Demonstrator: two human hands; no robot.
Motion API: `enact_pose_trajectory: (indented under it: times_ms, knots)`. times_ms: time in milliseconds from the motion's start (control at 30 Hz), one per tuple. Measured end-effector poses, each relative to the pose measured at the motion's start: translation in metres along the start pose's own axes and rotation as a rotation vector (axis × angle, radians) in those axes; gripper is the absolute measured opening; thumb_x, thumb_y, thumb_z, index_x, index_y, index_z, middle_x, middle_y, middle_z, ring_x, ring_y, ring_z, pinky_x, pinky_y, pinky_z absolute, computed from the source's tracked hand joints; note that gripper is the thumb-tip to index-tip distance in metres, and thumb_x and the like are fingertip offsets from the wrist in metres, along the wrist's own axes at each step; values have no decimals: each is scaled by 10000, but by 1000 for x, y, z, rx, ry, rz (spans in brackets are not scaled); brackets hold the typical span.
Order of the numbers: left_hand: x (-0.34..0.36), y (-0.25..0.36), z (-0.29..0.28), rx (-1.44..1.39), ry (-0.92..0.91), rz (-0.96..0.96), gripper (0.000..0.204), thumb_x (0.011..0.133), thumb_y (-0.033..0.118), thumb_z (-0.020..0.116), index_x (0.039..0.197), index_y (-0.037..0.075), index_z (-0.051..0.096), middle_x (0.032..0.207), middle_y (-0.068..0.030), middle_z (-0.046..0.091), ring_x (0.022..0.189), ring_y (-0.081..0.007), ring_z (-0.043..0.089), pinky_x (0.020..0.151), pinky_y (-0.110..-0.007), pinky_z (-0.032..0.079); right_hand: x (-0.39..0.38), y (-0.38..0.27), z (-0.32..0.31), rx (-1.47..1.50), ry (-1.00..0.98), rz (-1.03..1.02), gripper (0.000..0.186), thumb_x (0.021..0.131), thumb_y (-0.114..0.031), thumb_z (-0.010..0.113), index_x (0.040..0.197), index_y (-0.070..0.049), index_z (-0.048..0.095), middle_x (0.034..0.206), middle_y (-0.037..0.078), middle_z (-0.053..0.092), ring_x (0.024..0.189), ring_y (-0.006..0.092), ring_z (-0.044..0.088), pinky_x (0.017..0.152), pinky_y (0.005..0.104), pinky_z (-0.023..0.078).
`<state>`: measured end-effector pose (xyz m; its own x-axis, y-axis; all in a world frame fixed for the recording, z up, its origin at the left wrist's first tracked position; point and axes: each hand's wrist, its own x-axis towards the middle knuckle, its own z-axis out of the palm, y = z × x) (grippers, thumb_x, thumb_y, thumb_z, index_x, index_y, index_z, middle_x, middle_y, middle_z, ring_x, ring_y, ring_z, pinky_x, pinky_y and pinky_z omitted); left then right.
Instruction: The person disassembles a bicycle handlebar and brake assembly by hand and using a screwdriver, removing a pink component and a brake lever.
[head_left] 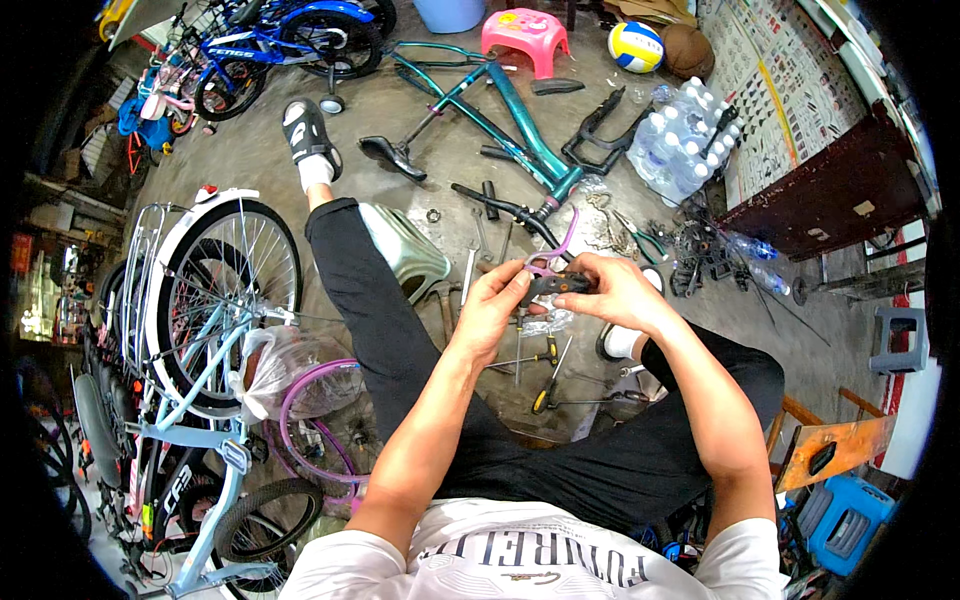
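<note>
Above the floor between my knees, my left hand (495, 305) and my right hand (615, 293) are closed from either side on a small black part with orange spots (566, 284). Its exact kind I cannot make out. A thin curved purple piece (568, 240) rises from between my fingers; whether it is joined to the black part is hidden. Just beyond my hands lie a teal bicycle frame (520, 115), with its black saddle (392, 156) attached, and a black fork (603, 140). Below my hands are yellow-and-black screwdrivers (545, 388).
Wrenches (469, 275), pliers (643, 237) and black bike parts (705, 255) are scattered around. A light-blue bicycle (190, 400) stands on the left beside a purple rim (290, 400). Farther off are a pink stool (525, 36), balls (636, 47) and bundled water bottles (683, 143).
</note>
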<state>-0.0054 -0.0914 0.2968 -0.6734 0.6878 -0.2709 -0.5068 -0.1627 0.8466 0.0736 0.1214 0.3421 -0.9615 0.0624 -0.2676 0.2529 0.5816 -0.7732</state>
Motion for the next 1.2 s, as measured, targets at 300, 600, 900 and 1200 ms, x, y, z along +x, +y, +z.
enact_pose_trajectory:
  times_ms: [300, 600, 900, 1200]
  knots:
    - [-9, 13, -2, 29, -31, 93, 374, 1020, 146, 607, 1355, -13, 556, 1187, -106, 694, 1026, -185, 687, 786, -297, 568, 18, -14, -5, 454, 178, -79, 392, 974, -361, 676, 1182, -28, 671, 980, 51, 705, 872, 148, 630, 796, 311, 509]
    - [-14, 13, 6, -4, -10, 106, 438, 1003, 153, 632, 1392, -21, 530, 1182, -111, 700, 1019, -170, 688, 773, -282, 548, 18, -28, -9, 653, 126, -75, 282, 967, -257, 693, 1098, -7, 686, 949, 23, 687, 867, 105, 613, 807, 279, 501]
    - [-18, 16, 12, 84, 7, 115, 413, 990, 138, 655, 1373, 22, 554, 1181, -70, 683, 1011, -123, 644, 769, -253, 521, 16, -21, -4, 711, 137, -95, 222, 978, -198, 677, 1073, 2, 654, 969, 51, 685, 831, 106, 662, 760, 264, 526]
    - [-23, 19, 20, 461, 217, 456, 601, 876, -22, 720, 1432, 25, 496, 1181, -100, 695, 1053, -166, 662, 914, -294, 507, 5, -34, 3, 1016, 209, -140, 195, 953, -70, 614, 1132, -6, 572, 1040, 116, 689, 904, 206, 723, 809, 326, 582]
